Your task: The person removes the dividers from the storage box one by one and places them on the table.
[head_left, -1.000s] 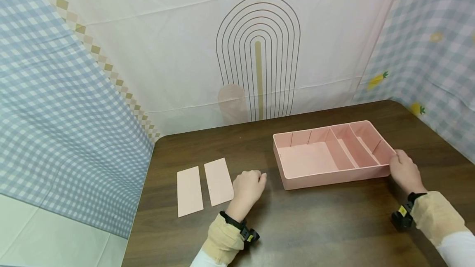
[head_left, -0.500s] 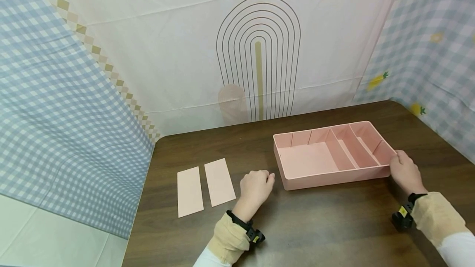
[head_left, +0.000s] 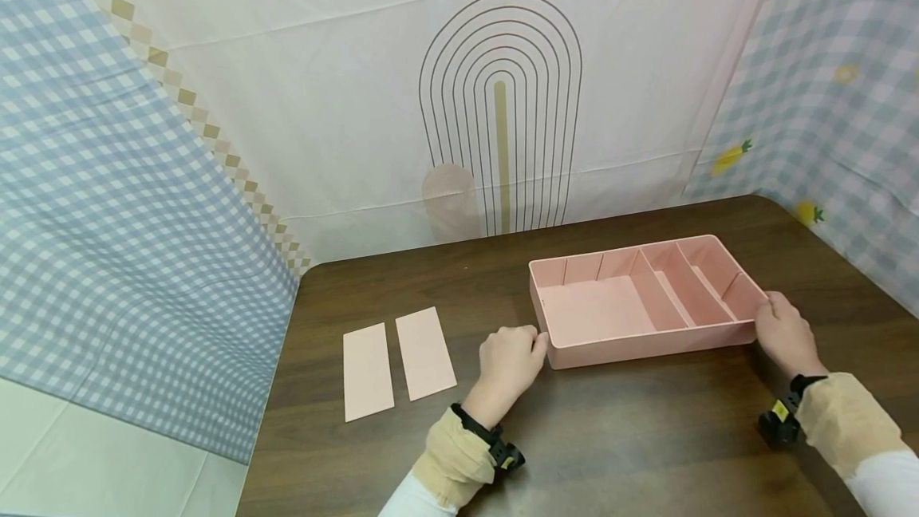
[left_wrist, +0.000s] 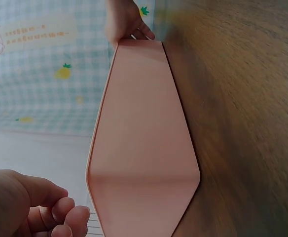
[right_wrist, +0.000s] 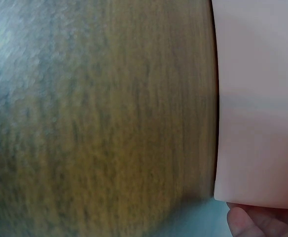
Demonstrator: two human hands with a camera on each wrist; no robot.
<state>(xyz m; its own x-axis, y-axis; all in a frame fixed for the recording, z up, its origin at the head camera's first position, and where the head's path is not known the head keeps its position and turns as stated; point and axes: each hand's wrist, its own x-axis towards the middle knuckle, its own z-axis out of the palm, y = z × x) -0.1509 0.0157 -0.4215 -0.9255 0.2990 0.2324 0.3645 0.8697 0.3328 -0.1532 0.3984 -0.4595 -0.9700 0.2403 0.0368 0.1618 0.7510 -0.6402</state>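
Note:
A pink divided organizer tray (head_left: 646,340) lies on the brown wooden table, its open side up. My right hand (head_left: 786,332) holds the tray at its right end near the front corner. Its fingers (right_wrist: 240,222) meet the end wall in the right wrist view. Close to the tray's left front corner is my left hand (head_left: 511,361), fingers loosely curled and holding nothing. A gap separates that hand (left_wrist: 33,210) from the tray wall (left_wrist: 134,118) in the left wrist view. Two flat pink rectangular panels, a left panel (head_left: 368,373) and a right panel (head_left: 426,353), lie left of the hand.
Thin walls split the tray into one large and several narrow compartments. A white cloth (head_left: 345,118) with a printed arch hangs behind the table (head_left: 632,437). Blue checked cloth (head_left: 143,206) hangs at the left, and more checked cloth (head_left: 847,134) at the right.
My left hand has moved right, away from the panels, to the tray's left front corner. The right hand, tray and panels have stayed in place.

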